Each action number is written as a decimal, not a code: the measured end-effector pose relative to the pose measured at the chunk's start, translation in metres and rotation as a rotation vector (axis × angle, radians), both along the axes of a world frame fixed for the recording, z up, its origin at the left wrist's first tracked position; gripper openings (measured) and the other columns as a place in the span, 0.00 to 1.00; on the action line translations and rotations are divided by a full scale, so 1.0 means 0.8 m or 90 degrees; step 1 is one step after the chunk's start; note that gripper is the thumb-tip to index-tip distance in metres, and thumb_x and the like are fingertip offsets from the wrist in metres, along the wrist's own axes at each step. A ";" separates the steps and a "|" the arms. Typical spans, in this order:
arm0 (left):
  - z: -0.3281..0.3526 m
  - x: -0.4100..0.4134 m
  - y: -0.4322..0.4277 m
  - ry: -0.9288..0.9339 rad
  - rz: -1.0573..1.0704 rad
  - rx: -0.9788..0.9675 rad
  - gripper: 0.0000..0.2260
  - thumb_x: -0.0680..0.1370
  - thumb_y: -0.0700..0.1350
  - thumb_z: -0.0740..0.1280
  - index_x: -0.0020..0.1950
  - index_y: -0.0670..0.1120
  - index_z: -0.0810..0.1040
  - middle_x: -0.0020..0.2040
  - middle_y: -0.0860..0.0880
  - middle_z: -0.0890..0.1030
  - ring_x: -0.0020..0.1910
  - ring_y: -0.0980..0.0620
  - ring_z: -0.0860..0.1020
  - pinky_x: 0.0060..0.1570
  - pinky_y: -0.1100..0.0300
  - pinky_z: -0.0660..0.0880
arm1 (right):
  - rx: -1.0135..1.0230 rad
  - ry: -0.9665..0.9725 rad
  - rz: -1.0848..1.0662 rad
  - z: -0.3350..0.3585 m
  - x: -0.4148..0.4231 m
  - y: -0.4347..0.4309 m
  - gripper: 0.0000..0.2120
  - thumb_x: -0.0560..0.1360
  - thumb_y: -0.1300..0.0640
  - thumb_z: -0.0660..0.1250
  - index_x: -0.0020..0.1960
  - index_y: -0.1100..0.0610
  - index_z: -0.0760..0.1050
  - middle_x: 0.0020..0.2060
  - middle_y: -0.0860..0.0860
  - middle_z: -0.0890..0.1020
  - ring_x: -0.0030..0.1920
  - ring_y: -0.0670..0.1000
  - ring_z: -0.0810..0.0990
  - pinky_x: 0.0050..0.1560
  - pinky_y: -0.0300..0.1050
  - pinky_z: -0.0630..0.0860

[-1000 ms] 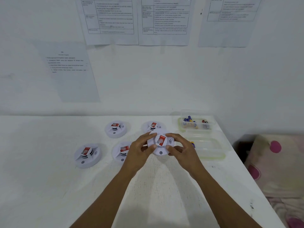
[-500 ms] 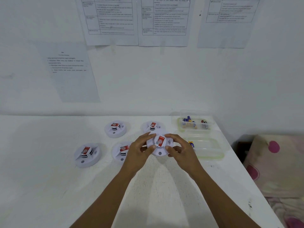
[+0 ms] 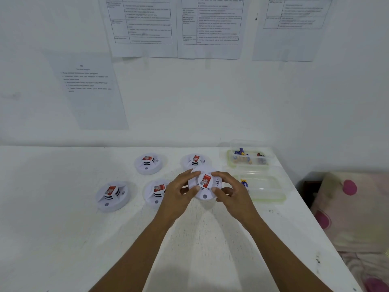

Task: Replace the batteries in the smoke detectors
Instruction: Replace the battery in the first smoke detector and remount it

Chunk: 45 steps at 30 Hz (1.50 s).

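A round white smoke detector (image 3: 205, 184) with a red label sits between my two hands at the middle of the white table (image 3: 63, 239). My left hand (image 3: 179, 191) grips its left rim and my right hand (image 3: 233, 191) grips its right rim, thumbs on the near edge. Other white detectors lie face up around it: one at the far left (image 3: 112, 196), one just left of my left hand (image 3: 156, 191), one at the back left (image 3: 149, 163) and one at the back middle (image 3: 194, 161).
A clear plastic box with several batteries (image 3: 249, 158) stands at the back right by the wall. A second clear box (image 3: 265, 189) lies nearer, with a battery (image 3: 244, 183) at its left end. The table's right edge drops to patterned bedding (image 3: 355, 209).
The detector's red label has turned slightly between my hands. Both hands have stayed around its rim at nearly the same spot.
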<state>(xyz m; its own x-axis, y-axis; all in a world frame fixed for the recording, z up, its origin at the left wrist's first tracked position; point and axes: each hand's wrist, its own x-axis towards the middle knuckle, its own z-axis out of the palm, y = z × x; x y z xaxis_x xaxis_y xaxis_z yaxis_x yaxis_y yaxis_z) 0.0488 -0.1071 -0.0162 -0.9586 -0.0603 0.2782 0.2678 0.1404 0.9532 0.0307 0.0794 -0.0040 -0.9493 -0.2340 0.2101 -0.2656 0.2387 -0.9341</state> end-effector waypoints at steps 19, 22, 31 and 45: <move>-0.001 0.002 -0.002 -0.005 0.000 -0.021 0.18 0.76 0.43 0.70 0.64 0.55 0.76 0.65 0.56 0.77 0.61 0.61 0.77 0.52 0.68 0.76 | 0.000 -0.005 -0.003 0.002 0.003 0.000 0.17 0.77 0.60 0.69 0.64 0.51 0.75 0.58 0.46 0.80 0.51 0.51 0.83 0.45 0.41 0.82; 0.001 0.001 -0.002 -0.007 -0.004 -0.016 0.18 0.77 0.43 0.70 0.65 0.54 0.76 0.65 0.58 0.76 0.61 0.61 0.76 0.53 0.66 0.77 | -0.002 -0.006 -0.003 0.004 0.001 -0.001 0.17 0.77 0.59 0.69 0.64 0.51 0.75 0.59 0.47 0.80 0.51 0.51 0.83 0.45 0.41 0.82; 0.003 -0.003 -0.002 -0.009 0.002 -0.026 0.18 0.77 0.42 0.70 0.66 0.52 0.76 0.64 0.57 0.76 0.60 0.63 0.77 0.52 0.68 0.76 | 0.000 0.007 0.004 0.005 -0.004 -0.002 0.18 0.76 0.60 0.70 0.64 0.52 0.75 0.58 0.46 0.80 0.52 0.51 0.82 0.46 0.42 0.82; -0.004 -0.011 -0.007 -0.023 0.004 -0.039 0.19 0.76 0.43 0.71 0.67 0.54 0.75 0.67 0.54 0.77 0.62 0.56 0.77 0.57 0.61 0.78 | -0.006 0.015 -0.001 -0.008 -0.013 -0.005 0.20 0.74 0.60 0.72 0.64 0.51 0.75 0.60 0.47 0.78 0.54 0.51 0.82 0.48 0.47 0.83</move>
<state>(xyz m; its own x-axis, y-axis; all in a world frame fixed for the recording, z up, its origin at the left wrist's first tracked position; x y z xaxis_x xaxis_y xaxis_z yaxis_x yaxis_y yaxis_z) 0.0404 -0.1123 -0.0191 -0.9676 -0.0507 0.2474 0.2328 0.1999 0.9517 0.0203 0.0753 -0.0103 -0.9447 -0.2300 0.2339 -0.2864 0.2306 -0.9299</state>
